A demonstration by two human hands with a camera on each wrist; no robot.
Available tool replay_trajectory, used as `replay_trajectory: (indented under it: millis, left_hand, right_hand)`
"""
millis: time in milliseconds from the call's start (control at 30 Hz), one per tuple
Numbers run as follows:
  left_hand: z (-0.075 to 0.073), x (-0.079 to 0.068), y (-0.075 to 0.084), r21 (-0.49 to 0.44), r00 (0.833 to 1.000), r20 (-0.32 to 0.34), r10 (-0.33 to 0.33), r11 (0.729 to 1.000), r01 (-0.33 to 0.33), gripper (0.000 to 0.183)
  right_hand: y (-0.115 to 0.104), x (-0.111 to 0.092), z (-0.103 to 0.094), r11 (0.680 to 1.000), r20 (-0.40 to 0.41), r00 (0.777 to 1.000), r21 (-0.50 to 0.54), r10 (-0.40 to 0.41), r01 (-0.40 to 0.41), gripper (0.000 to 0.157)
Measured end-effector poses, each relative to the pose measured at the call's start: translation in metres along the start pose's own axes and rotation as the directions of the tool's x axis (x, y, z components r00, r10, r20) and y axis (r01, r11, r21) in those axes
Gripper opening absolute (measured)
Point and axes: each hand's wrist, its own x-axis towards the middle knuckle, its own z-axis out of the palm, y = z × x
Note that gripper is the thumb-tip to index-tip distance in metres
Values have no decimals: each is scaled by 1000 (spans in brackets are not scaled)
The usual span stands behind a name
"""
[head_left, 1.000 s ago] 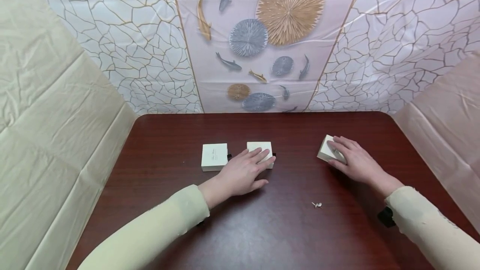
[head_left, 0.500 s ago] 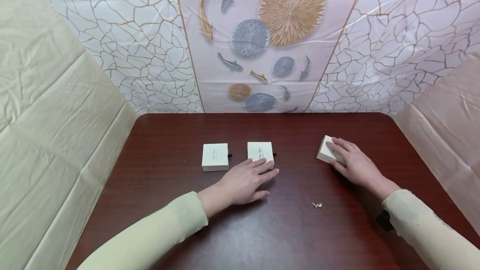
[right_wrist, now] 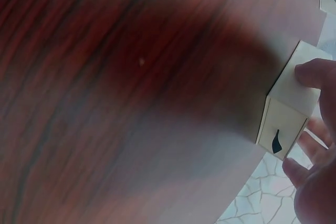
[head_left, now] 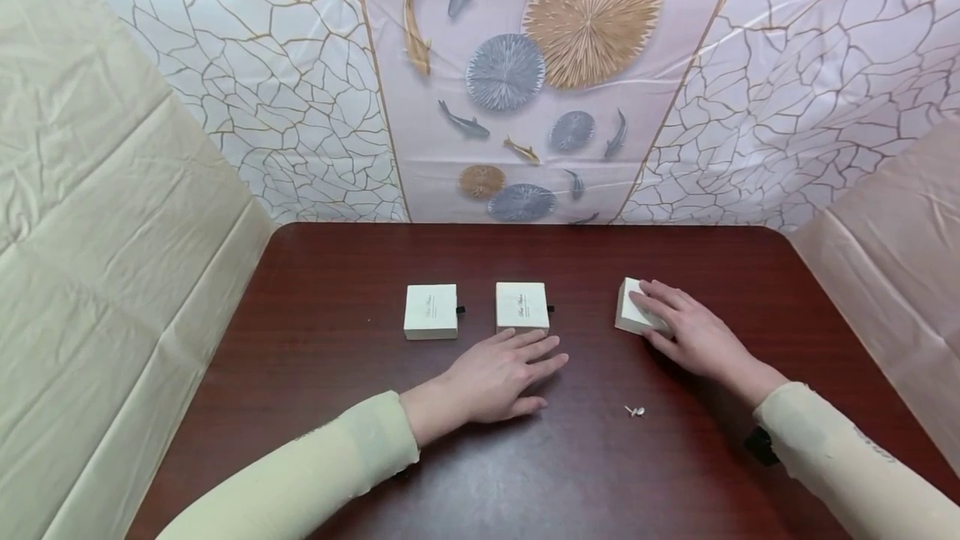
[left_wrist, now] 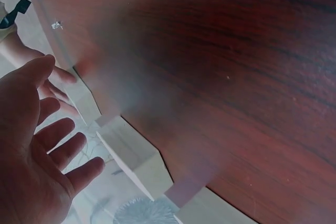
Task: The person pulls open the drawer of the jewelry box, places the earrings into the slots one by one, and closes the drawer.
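The head view gives us the tops: left box [head_left: 431, 310], middle box [head_left: 522, 305] and right box [head_left: 632, 304] make a row across the table [head_left: 465, 486], with print on the first two. The left wrist view shows us their near sides and the palm of the left hand [head_left: 497, 380], which the head view hides. Only the right wrist view lets us see the black tab [right_wrist: 276, 143] on the right box's end; from above, the right hand [head_left: 701, 338] covers that end.

We see the left hand palm down, its fingers loosely spread and holding nothing. Its fingertips overlap the middle box's near edge in the head view; whether they touch it, we cannot tell. The right hand grips the right box, thumb against the near side, fingers over the top. That box is turned at an angle, apart from the middle one. We find small silvery pieces [head_left: 634, 411] nearer the person, between the hands.
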Motion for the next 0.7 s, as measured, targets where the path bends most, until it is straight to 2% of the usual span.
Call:
replay_trajectory:
  millis: [533,700]
  left_hand:
    - [5,5,8,-12,999,23,31,999,-31,65]
    - [6,6,11,6,999,27,37,999,-38,65]
  right_hand:
    - [-14,10,3,997,84,994,-20,-73,75,70]
    - [-17,15,4,994,81,991,-14,-110,111,70]
